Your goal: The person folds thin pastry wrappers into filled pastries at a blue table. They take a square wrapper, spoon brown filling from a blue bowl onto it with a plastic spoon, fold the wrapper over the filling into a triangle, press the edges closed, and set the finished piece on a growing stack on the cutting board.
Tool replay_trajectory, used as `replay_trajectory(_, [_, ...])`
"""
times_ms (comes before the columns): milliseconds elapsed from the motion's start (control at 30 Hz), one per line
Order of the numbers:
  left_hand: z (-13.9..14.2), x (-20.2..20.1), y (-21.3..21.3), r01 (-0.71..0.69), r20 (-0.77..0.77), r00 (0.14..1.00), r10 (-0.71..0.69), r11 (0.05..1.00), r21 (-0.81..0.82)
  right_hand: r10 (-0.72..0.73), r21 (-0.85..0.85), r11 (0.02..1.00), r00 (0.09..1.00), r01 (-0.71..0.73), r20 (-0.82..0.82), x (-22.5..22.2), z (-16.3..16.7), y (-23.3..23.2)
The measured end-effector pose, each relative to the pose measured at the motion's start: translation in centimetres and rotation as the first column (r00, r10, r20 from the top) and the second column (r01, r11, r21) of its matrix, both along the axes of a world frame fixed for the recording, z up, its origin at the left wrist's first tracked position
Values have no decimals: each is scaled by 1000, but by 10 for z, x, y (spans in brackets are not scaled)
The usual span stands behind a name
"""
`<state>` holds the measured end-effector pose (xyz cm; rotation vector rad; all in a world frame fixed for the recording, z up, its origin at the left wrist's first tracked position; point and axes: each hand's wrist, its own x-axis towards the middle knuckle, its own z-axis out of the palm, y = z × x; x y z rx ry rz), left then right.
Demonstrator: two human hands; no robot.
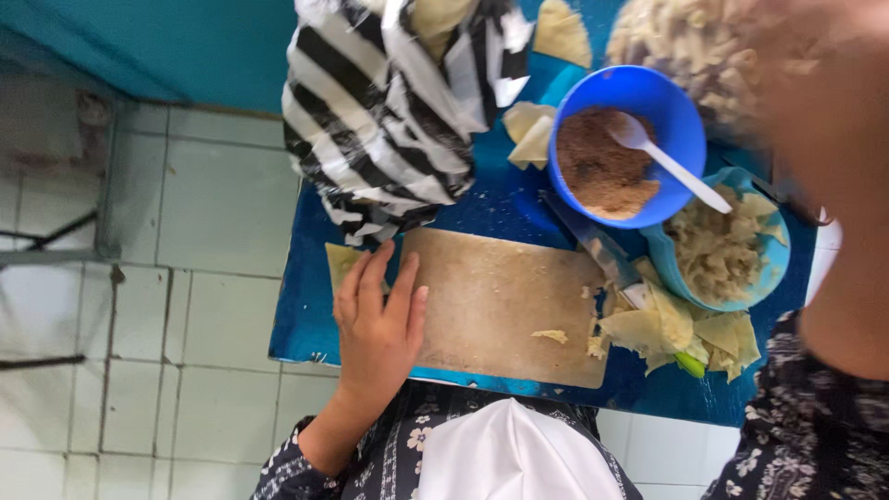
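Under the flat left hand (pixel 378 326) lies the cutting board's (pixel 505 306) edge.

Small blue table (pixel 306 333) on pale tiled floor (pixel 199 222) w/ dark grout, teal wall (pixel 167 46) behind, daylight.

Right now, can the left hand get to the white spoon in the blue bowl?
Probably yes. The left hand rests flat on the near-left edge of the wooden board; the board's surface between it and the blue bowl is nearly bare, and the white spoon handle juts out over the rim, uncovered. The right hand isn't clearly visible.
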<state>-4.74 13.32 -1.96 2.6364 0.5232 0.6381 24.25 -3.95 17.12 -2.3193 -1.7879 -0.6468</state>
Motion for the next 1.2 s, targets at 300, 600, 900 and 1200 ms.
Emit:
replay_trajectory(300, [2,-8,7,47,64,997,-41,995,-92,-244,-902,405,968,149,50,20,-116,142])
replay_trajectory(600, [12,-12,10,283,318,937,-146,852,-441,-285,-383,917,849,108,-444,46,-82,111])
replay_trajectory(900, [12,2,-47,502,548,836,-33,-358,-788,-2,182,975,822,129,-570,-161,-102,8])
replay_trajectory(1200, [-13,-34,-81,382,414,909,37,-469,-796,200,307,939,483,154,-853,-221,-151,-42])
